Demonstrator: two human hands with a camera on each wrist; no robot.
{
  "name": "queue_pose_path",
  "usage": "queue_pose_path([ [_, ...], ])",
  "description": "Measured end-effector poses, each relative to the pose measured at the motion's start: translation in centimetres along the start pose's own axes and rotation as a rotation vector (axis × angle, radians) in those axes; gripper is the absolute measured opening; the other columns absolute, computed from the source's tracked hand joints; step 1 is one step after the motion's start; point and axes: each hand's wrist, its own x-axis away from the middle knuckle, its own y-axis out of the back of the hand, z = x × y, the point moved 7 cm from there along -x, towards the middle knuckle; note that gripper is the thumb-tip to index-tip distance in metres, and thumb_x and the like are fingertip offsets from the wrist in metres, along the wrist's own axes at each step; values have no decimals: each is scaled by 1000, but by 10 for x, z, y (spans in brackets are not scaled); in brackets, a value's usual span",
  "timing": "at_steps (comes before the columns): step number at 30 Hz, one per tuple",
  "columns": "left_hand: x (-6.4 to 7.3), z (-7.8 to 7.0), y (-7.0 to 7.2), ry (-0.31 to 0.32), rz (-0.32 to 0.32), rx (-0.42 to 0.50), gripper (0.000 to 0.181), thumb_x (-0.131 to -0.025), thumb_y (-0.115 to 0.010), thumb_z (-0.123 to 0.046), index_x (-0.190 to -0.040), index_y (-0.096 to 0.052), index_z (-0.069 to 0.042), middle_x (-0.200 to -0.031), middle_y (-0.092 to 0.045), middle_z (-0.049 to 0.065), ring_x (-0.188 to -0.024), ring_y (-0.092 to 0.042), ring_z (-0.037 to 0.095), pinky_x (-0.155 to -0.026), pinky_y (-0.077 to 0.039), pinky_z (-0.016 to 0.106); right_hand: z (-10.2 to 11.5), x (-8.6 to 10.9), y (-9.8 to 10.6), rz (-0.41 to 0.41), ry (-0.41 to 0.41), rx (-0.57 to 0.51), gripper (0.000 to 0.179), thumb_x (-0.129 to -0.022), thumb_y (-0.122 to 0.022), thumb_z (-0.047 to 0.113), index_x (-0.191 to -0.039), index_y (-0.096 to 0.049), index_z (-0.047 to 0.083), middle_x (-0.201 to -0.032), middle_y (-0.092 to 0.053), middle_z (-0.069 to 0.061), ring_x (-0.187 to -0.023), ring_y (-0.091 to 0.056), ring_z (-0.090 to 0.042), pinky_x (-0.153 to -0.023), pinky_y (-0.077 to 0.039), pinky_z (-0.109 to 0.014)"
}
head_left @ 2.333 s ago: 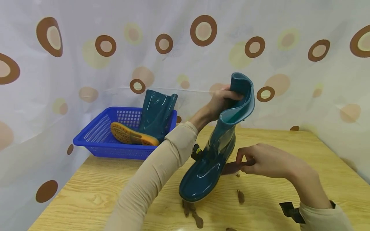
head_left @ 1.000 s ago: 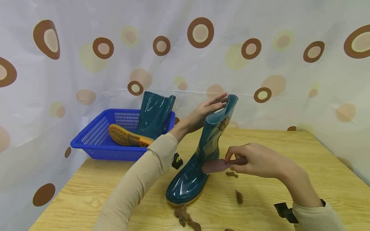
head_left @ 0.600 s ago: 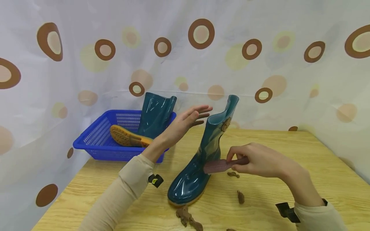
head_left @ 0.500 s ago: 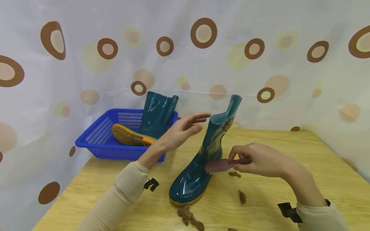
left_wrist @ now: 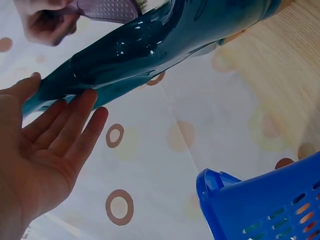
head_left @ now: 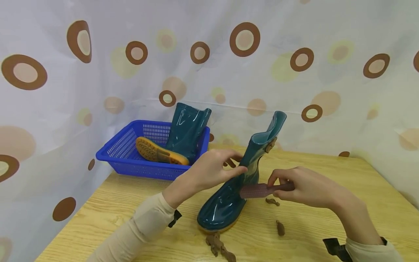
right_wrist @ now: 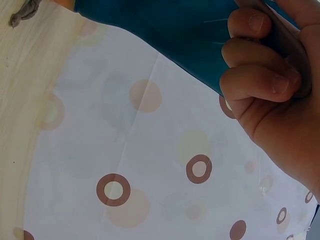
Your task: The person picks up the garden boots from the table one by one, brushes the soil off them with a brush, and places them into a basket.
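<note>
A glossy teal rubber boot [head_left: 222, 207] stands on the wooden table, toe toward me, with a brown clump [head_left: 271, 145] on its upper shaft. My left hand [head_left: 214, 169] is at the shaft, thumb on the near side; in the left wrist view its extended fingers [left_wrist: 75, 125] lie right along the shaft's edge. My right hand [head_left: 302, 187] pinches the handle of a mauve brush [head_left: 255, 190], its head against the boot's ankle. Pale bristles show between brush and boot in the left wrist view. In the right wrist view, curled fingers [right_wrist: 255, 82] wrap the handle.
A blue plastic basket [head_left: 140, 169] at the back left holds another teal boot [head_left: 186, 127] and a yellow-brown sole [head_left: 154, 150]. Brown mud-like clumps [head_left: 220, 247] lie by the toe, with smaller bits [head_left: 280, 228] to the right. A patterned curtain [head_left: 209, 80] hangs behind the table.
My left hand let go of the boot's top, drew back left, then came down and right to the shaft. The boot turned and settled upright; the brush moved to its ankle.
</note>
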Motion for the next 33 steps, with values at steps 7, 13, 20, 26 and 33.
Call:
queue_pose_path([
  [7, -3, -13, 2, -138, -114, -80, 27, -90, -74, -30, -108, -74, -9, -99, -77, 2, -82, -73, 10, -71, -58, 20, 2, 2, 5, -13, 21, 9, 11, -96, -66, 24, -107, -65, 24, -64, -47, 17, -51, -39, 4, -49, -39, -19],
  [13, -3, -12, 6, -146, -148, -105, 19, -98, -63, -20, -82, -65, -11, -71, -66, -1, -62, -62, 7, -58, -48, 14, 3, 6, 10, -32, 9, 12, 11, -96, -66, 23, -106, -64, 27, -65, -49, 17, -53, -41, 3, -51, -40, -20],
  [20, 1, 8, 16, -72, -187, 14, 26, -100, -59, -14, -75, -55, -10, -61, -37, -5, -51, -34, 4, -49, -26, 16, 9, 13, 18, -78, 17, -4, 11, -96, -67, 27, -106, -63, 31, -67, -47, 15, -55, -41, 3, -52, -41, -20],
  [26, 2, 18, 22, -65, -282, 100, 17, -99, -60, -11, -84, -64, -5, -59, -40, -3, -52, -38, 5, -48, -30, 17, 12, 19, 23, -85, 13, -10, 11, -97, -66, 27, -107, -64, 29, -68, -52, 17, -56, -45, 2, -53, -43, -20],
  [33, 1, 29, 21, 40, -261, 283, 19, -102, -55, -15, -101, -71, -6, -80, -68, 6, -73, -67, 13, -64, -57, 21, 11, 26, 31, -96, -12, 2, 11, -98, -64, 28, -109, -64, 28, -69, -54, 17, -56, -46, 2, -52, -43, -20],
])
